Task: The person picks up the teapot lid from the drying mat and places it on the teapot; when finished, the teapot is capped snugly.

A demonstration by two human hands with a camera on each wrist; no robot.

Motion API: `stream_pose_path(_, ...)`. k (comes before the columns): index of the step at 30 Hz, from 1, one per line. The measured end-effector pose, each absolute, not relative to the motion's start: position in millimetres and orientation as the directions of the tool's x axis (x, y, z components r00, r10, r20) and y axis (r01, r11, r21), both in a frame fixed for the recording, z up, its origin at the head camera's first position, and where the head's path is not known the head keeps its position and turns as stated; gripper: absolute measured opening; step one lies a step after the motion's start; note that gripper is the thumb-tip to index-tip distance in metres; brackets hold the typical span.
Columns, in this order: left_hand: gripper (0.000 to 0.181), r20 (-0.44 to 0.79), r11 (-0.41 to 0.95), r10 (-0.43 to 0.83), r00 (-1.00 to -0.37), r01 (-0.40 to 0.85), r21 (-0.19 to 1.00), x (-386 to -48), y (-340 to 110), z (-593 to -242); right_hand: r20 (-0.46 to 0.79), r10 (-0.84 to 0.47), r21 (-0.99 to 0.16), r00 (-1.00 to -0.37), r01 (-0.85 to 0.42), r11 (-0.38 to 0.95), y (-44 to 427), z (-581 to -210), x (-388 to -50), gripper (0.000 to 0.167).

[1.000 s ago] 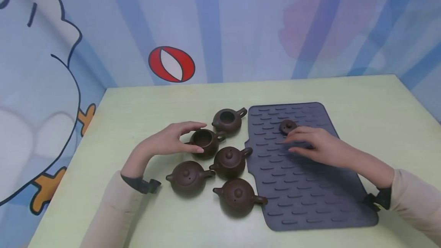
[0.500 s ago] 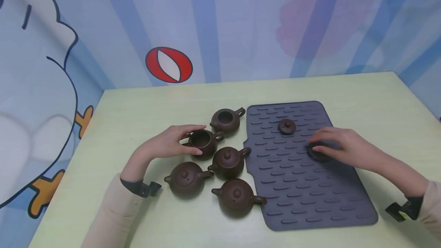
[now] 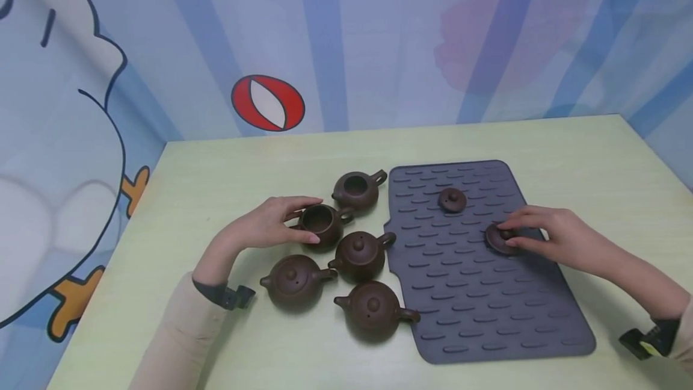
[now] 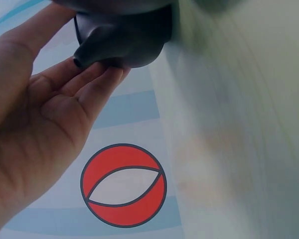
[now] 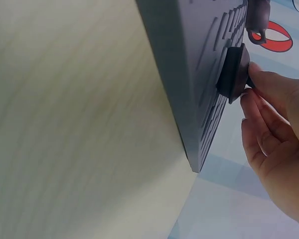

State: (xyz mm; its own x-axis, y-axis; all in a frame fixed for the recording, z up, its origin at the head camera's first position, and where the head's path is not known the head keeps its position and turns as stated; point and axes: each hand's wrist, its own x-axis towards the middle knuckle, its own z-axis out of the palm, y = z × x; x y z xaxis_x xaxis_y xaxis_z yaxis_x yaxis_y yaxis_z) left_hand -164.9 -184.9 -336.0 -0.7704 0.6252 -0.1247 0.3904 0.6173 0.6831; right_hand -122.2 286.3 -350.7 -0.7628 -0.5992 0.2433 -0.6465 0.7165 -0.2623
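Note:
My left hand (image 3: 265, 224) holds a lidless brown teapot (image 3: 328, 238) on its spout side, thumb in front and fingers behind. In the left wrist view, fingertips touch the body of this teapot (image 4: 127, 47) beside its spout. On the ribbed grey mat (image 3: 460, 312), my right hand (image 3: 557, 233) pinches a round teapot lid (image 3: 495, 239) by its knob. That lid (image 5: 235, 74) looks level with the mat in the right wrist view, its rim just off or on the surface. A second lid (image 3: 452, 200) lies on the mat, up and left.
Another lidless teapot (image 3: 354, 192) stands behind the held one. Lidded teapots stand nearer the front: one at left (image 3: 293, 281), one in the middle (image 3: 360, 256) and one in front (image 3: 373, 312), its handle over the mat's edge. A patterned wall (image 3: 390, 47) borders the pale table (image 3: 243, 161).
My right hand has moved right and toward me, from beside the upper lid to the other lid, uncovering the upper one. It now pinches the lid's knob. My left hand stays at the teapot.

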Motion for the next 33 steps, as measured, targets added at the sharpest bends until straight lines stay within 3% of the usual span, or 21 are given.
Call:
stream_pose_path(10,0.072,-0.136,0.635,0.62,-0.773,0.393,0.665,-164.6,-184.2,-335.7,0.208,-0.57,-0.266,-0.795,-0.607,0.749,282.0,-351.4,-119.8,0.024)
stream_pose_path(33,0.073,-0.15,0.644,0.6,-0.786,0.363,0.674,-164.6,-184.0,-337.0,0.273,-0.687,-0.288,-0.673,-0.739,0.61,232.6,-332.1,-147.0,0.026)
